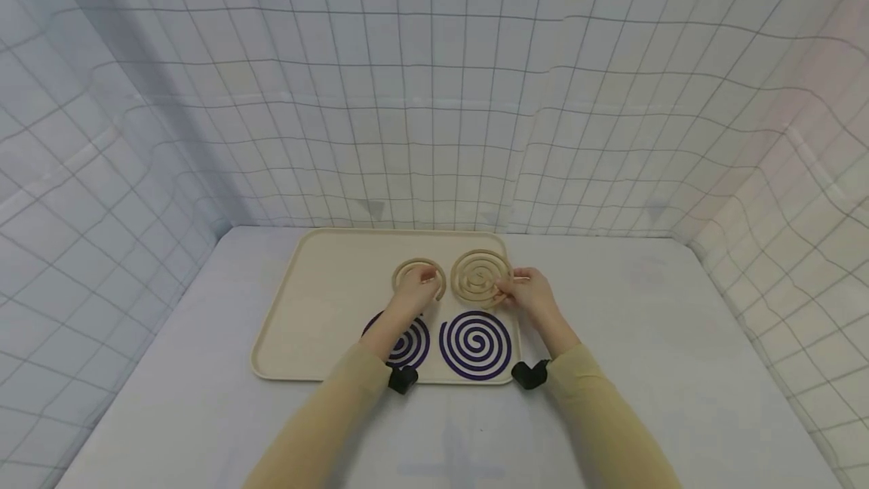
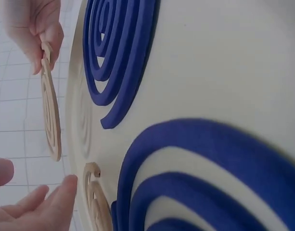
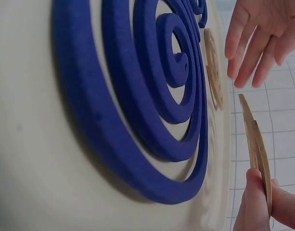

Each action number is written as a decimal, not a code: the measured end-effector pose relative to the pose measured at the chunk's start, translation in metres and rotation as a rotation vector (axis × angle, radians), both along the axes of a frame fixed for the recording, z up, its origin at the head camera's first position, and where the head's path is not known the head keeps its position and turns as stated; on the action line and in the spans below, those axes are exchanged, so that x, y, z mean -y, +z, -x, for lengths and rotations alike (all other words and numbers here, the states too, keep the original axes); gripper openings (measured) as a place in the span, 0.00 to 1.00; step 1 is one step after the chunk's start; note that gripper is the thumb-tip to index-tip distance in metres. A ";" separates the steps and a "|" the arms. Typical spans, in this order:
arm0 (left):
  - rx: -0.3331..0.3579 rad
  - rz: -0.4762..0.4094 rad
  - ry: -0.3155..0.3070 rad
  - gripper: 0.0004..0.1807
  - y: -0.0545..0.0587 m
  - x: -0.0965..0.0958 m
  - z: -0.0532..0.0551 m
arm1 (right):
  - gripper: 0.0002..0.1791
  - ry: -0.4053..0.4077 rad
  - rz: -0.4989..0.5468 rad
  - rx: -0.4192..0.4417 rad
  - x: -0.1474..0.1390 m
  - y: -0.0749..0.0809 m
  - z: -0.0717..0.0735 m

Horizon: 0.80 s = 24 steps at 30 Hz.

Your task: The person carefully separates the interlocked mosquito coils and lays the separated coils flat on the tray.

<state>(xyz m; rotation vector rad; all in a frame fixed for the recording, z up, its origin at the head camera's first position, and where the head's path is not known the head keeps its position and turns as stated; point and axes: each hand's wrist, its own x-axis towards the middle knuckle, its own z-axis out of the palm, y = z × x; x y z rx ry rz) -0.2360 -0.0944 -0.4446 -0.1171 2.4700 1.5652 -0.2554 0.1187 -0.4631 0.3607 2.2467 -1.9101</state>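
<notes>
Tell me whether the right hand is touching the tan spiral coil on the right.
Touching. The right wrist view shows the right hand pinching the rim of the right tan coil between thumb and finger, lifted off the tray.

Head view: the left hand (image 1: pixel 419 287) covers the middle of the left tan coil (image 1: pixel 419 278), and its forearm hides part of the left purple coil (image 1: pixel 407 343). Left wrist view: both purple coils run past the picture's edges; only the fingertips of the left hand show, at the lower left corner. Right wrist view: the right hand (image 3: pixel 262 204) is cut off at the bottom edge; the right tan coil (image 3: pixel 257 144) appears edge-on, its spiral unreadable.
</notes>
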 end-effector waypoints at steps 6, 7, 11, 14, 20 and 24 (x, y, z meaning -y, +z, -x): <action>0.051 -0.082 -0.039 0.26 -0.002 -0.011 0.006 | 0.28 0.009 -0.029 -0.022 0.003 0.000 0.000; 0.052 -0.086 -0.044 0.26 -0.002 -0.012 0.007 | 0.28 0.009 -0.038 -0.027 0.003 0.001 0.000; 0.059 -0.086 -0.065 0.27 -0.001 -0.016 0.008 | 0.28 0.031 -0.083 -0.057 0.004 0.000 0.001; 0.056 -0.070 -0.091 0.28 -0.001 -0.017 0.010 | 0.29 0.065 -0.170 -0.079 0.004 -0.002 0.002; 0.048 -0.069 -0.108 0.29 -0.005 -0.019 0.016 | 0.34 0.143 -0.384 -0.111 0.004 -0.003 0.002; 0.059 -0.109 -0.093 0.27 -0.008 -0.019 0.019 | 0.28 0.183 -0.472 -0.132 0.004 -0.001 0.001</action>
